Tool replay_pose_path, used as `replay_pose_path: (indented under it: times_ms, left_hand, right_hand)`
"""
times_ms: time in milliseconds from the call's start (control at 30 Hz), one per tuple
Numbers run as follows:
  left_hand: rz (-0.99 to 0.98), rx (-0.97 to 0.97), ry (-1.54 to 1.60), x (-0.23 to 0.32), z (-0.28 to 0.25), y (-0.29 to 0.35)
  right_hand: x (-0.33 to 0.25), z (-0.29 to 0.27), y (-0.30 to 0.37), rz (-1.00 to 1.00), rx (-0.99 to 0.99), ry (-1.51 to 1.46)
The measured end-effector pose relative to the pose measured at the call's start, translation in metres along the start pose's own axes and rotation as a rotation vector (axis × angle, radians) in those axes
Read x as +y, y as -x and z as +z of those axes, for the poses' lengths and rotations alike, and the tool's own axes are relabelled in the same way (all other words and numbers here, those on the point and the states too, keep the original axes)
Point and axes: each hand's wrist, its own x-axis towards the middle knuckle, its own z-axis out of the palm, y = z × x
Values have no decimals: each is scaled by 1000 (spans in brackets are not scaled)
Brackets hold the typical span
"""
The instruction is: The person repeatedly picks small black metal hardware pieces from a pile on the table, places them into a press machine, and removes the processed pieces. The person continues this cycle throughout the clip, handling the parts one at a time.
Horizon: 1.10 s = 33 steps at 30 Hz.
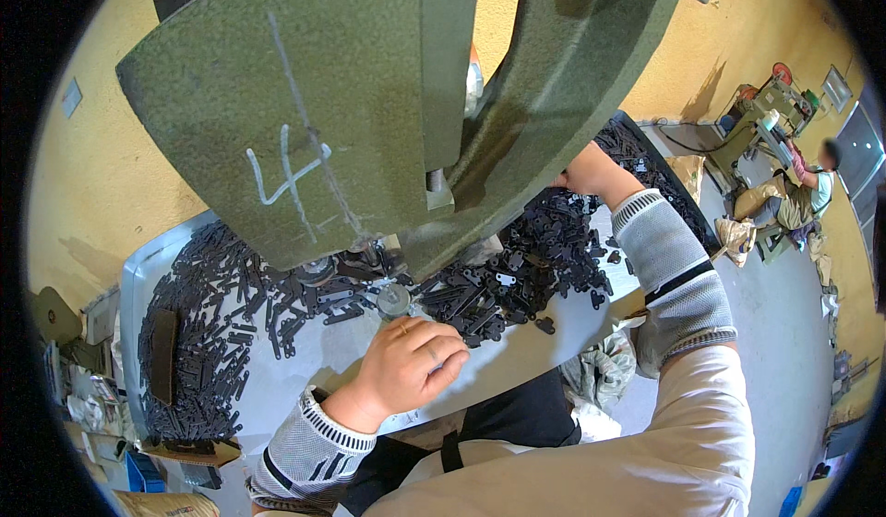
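My left hand (406, 369) is closed, its fingers curled at the table's near side, just below a round metal piece (393, 301) under the machine head. Whatever its fingertips may hold is hidden. A large green cast-metal machine (369, 102) fills the upper middle, with a handwritten chalk mark on its side. My right hand (591, 174) reaches past the machine's right side to a heap of small black metal plates (554, 249); the machine covers its fingers. More long black metal strips (198, 305) are spread over the left of the table. Both forearms wear grey knitted sleeves.
The metal table (305, 369) has a raised rim at the left. A brown flat block (164, 357) stands among the strips. Beyond the table at the right, another person (808, 189) sits by a green machine (775, 111). Sacks (736, 238) lie on the floor there.
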Motion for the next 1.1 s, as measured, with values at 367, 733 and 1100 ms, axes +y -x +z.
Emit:
replay_pose_path:
  times_ms: [367,733,1100]
  left_hand:
    - [21,-37,23,-1,0,0]
    - [14,-13,8,-1,4,1]
    - [-8,-12,-1,-5,-1,5]
  right_hand:
    - [-9,-17,17,-119,12,96]
    - [-31,9,20,-126,305,112]
    - [-42,1,5,351,390,-554]
